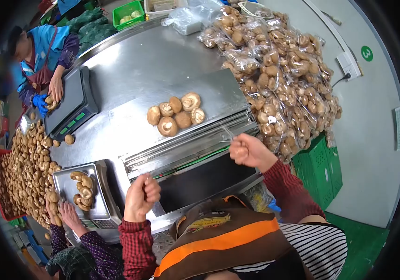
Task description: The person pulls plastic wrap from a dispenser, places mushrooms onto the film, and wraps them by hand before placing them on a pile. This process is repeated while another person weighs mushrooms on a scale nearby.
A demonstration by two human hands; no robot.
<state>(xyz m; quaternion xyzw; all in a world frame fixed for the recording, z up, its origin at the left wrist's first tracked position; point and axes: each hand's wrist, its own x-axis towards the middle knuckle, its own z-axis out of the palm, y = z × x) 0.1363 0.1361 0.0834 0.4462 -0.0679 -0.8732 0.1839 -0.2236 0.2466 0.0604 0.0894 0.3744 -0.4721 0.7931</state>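
My left hand [143, 196] is closed, thumb against the curled fingers, just in front of the left end of a metal sealing bar [186, 144]. Whatever it grips is too thin or clear to make out. At the bar's right end, my right hand [252, 152] is also closed, and a wisp of clear plastic film [227, 135] shows at its fingertips. Beyond the bar, a small group of brown mushrooms [182, 120] lies on the steel surface, some with stems up. A dark panel [207, 181] lies between my hands and my apron.
Bagged mushrooms [279, 79] are heaped at the right, above green crates [319, 168]. Loose mushrooms [27, 163] pile up at the left. Two scales, one dark [72, 105] and one with a steel tray [62, 179], stand near two co-workers handling mushrooms.
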